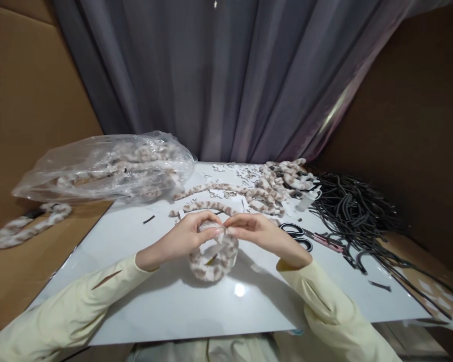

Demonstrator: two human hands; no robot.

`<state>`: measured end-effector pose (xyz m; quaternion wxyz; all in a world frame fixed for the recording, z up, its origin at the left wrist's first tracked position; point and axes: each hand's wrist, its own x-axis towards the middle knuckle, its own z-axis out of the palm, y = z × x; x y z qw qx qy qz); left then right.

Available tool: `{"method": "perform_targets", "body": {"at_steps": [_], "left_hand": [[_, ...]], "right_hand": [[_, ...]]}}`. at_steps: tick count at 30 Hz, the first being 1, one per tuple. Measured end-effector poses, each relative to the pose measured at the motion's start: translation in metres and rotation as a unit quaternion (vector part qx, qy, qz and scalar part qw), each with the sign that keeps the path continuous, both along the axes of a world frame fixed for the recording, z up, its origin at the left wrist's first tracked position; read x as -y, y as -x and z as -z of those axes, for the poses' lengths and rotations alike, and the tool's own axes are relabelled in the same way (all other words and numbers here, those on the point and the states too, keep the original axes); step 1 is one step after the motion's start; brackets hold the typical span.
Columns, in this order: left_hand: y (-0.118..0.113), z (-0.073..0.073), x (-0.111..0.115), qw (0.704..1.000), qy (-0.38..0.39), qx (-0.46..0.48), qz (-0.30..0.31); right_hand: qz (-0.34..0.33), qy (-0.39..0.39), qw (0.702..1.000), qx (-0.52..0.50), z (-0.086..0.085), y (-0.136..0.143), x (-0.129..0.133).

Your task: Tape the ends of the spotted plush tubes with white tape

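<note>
A fluffy white-and-brown plush tube (213,269), bent into a ring, hangs just above the table in front of me. My left hand (200,234) is closed on its upper part, thumb and fingers pinching the fabric. Tips of my right hand (254,232) press together at the top of the same ring, meeting the left fingertips. What lies between the right fingertips is too small to make out. Behind my hands lie more plush tubes (207,206). Scissors (313,236) with black handles rest to the right of my right hand.
On the left, a clear plastic bag (109,166) holds plush tubes, with a plush loop (30,226) on cardboard below. At right sit a heap of black cords (358,206) and a small white bottle (307,200). Small metal pieces (245,173) lie scattered at the back.
</note>
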<state>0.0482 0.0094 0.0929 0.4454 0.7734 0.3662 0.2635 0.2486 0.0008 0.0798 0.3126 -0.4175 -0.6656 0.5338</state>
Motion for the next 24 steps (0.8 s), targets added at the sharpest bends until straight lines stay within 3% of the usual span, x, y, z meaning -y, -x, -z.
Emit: {"method": "perform_targets", "body": {"at_steps": [5,10,16,20,24], "left_hand": [[-0.001,-0.001,0.005,1.000,0.011,-0.005,-0.018],[-0.003,-0.002,0.011,1.000,-0.007,-0.002,-0.028],[-0.003,0.008,0.014,0.997,-0.072,0.026,-0.022],[-0.004,0.012,0.016,0.994,-0.098,0.036,-0.040],[-0.006,0.011,0.019,0.995,-0.069,0.042,-0.066]], "right_hand": [[0.061,-0.095,0.994,0.015,0.000,0.008,0.021],[0.132,-0.133,0.982,0.033,0.003,0.013,0.026],[0.141,-0.164,0.976,-0.024,0.005,0.017,0.033],[0.152,-0.248,0.957,0.022,0.008,0.021,0.039],[0.174,-0.327,0.927,0.061,0.012,0.025,0.043]]}}
